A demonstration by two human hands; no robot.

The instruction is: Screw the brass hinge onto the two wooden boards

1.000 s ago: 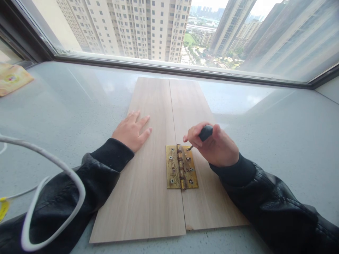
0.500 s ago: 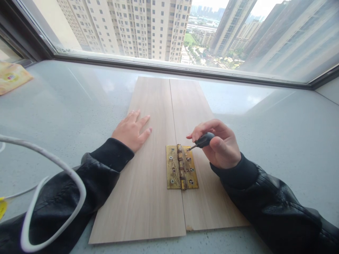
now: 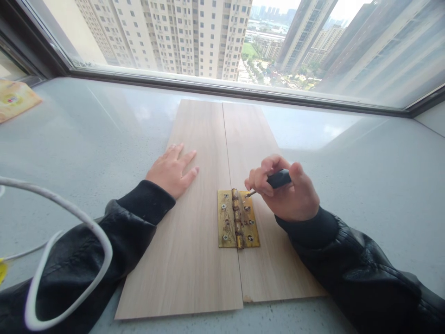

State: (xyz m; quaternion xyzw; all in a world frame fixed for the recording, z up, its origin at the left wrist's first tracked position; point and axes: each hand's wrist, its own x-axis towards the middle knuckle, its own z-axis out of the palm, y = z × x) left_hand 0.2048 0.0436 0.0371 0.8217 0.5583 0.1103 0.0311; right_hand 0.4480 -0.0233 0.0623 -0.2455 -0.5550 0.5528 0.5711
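Two pale wooden boards lie side by side, the left board (image 3: 187, 260) and the right board (image 3: 278, 273), with a thin seam between them. A worn brass hinge (image 3: 238, 219) lies open across the seam, with several cross-head screws in its two leaves. My left hand (image 3: 173, 172) rests flat on the left board, fingers spread. In my right hand (image 3: 290, 195) is a screwdriver (image 3: 279, 178) with a dark handle, held at a slant. Its tip meets the upper screw hole area of the hinge's right leaf; the screw head there is hard to make out.
The boards lie on a glossy pale speckled sill (image 3: 365, 185) below a dark window frame (image 3: 222, 93). A white cable (image 3: 104, 250) loops over my left sleeve. A yellowish packet (image 3: 17, 99) lies at the far left.
My right hand has turned around the screwdriver handle, its fingers curling further and its thumb shifting up and right. The left hand, boards and hinge stay in place.
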